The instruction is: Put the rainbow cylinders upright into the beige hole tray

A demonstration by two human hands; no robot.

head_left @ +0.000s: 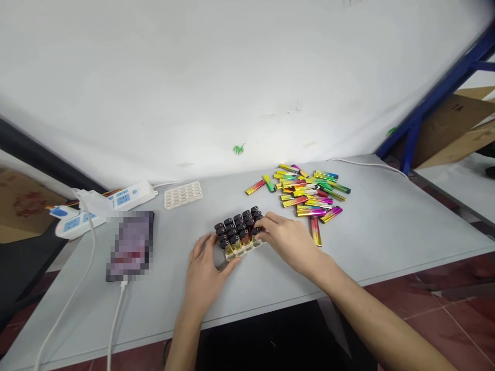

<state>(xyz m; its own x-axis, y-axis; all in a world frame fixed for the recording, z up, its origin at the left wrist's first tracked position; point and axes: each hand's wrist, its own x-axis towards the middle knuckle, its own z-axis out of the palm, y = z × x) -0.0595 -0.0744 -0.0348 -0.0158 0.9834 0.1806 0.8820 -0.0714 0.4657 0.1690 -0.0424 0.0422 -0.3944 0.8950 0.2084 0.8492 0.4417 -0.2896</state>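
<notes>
In the head view a white rack with oval holes (248, 249) stands on the table, filled with several upright black-capped metallic tubes (236, 241). Its nearest row of holes holds none. My left hand (204, 275) grips the rack's left end, thumb at the front corner and fingers along the far left side. At the right end, my right hand (288, 239) has its fingers closed on a black-capped tube (256, 231) in the rack. Those fingertips partly hide the tubes there. Right of the rack lies a loose pile of shiny multicoloured tubes (305, 193).
A second white rack (183, 195) lies flat at the back left. Further left are a power strip (131, 196) and a blurred-out phone (131, 245) with a white cable (116, 319). The white wall (193, 103) rises behind the grey table (406, 221). Cardboard boxes (452, 123) stand at right.
</notes>
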